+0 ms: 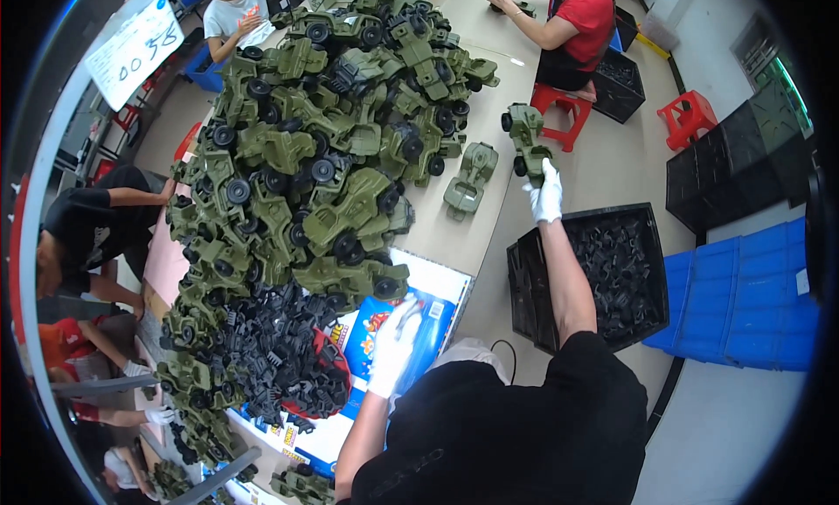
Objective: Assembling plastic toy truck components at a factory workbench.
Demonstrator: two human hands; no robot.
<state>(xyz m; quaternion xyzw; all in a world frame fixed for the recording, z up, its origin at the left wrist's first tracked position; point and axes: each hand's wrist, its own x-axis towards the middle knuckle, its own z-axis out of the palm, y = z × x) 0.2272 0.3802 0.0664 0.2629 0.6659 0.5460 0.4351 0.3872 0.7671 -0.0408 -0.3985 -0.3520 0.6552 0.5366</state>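
In my white-gloved right hand (546, 195) is an olive-green toy jeep (525, 129) with black wheels, held out past the table's right edge. My left hand (393, 348), also gloved, is over a blue-and-white printed sheet (436, 300) at the near side of the table. Motion blur hides its fingers. A large heap of similar toy jeeps (349, 211) covers the table ahead and to the left. Apart from the heap, one jeep (472, 178) lies on the table to its right. Small black plastic parts (275, 343) are piled near my left hand, partly in a red container (334, 365).
Right of my body stands a black crate (651, 234) full of black parts, with blue bins (738, 300) beyond it. Red stools (688, 117) stand farther off. One person (581, 20) in red sits at the far right; other people work along the far and left sides.
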